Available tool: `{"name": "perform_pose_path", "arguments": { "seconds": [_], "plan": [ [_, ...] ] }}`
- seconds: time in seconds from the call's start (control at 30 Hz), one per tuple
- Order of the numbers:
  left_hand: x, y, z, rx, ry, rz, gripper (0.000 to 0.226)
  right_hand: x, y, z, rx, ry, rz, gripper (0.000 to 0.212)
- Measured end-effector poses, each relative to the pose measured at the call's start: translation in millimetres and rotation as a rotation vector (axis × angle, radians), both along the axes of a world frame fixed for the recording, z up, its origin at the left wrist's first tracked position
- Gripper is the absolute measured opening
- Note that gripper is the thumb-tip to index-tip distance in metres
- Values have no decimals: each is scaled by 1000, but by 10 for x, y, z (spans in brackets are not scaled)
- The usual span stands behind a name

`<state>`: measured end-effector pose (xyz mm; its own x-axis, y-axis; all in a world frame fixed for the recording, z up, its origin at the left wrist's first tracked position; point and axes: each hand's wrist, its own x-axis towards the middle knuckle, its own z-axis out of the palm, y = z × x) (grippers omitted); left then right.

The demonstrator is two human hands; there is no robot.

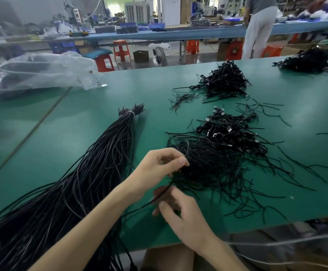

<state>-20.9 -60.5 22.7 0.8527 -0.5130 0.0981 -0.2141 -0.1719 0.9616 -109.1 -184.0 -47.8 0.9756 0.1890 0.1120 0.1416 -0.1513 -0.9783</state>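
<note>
the left hand [159,166] pinches the near edge of the pile of black ties [218,163] on the green table [61,133]. just below, the right hand [180,214] curls round 1 black cable [162,194].

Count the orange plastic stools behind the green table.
5. One stool under a teal cushion beyond the table's edge, a second behind it, a third under the blue bench, a fourth and fifth flanking the standing person's legs. Others may be hidden.
</note>
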Motion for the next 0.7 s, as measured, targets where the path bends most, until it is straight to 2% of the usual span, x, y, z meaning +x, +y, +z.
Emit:
{"name": "perform_pose_path", "arguments": {
  "seconds": [0.1, 0.23, 0.33, 0.4, 0.47, 0.57, 0.7],
  "plan": [
    [54, -35, -24, -18, 128, -1, 18, 32, 16, 10, 25, -3, -62, 19],
    [84, 64, -141, 68, 228, -81, 31, 103, -47, 161, 271, -68, -191, 22],
    [96, 295, -231, 90, 391, -276, 50, 254, -170, 417, 396, -111, -334, 30],
    [105, 483, -254, 106, 500, -447, 62, 405, -252, 587, 519, -74, -432, 30],
    [120, 649, -255, 86, 552, -560, 63, 543, -323, 713, 629, -21, -494, 29],
    [157, 819, -244, -90, 608, -545, 51, 663, -424, 790, 823, 57, -570, 25],
    [211, 895, -233, -451, 601, -356, 36, 683, -598, 750, 1149, 135, -671, 22]
  ]
}}
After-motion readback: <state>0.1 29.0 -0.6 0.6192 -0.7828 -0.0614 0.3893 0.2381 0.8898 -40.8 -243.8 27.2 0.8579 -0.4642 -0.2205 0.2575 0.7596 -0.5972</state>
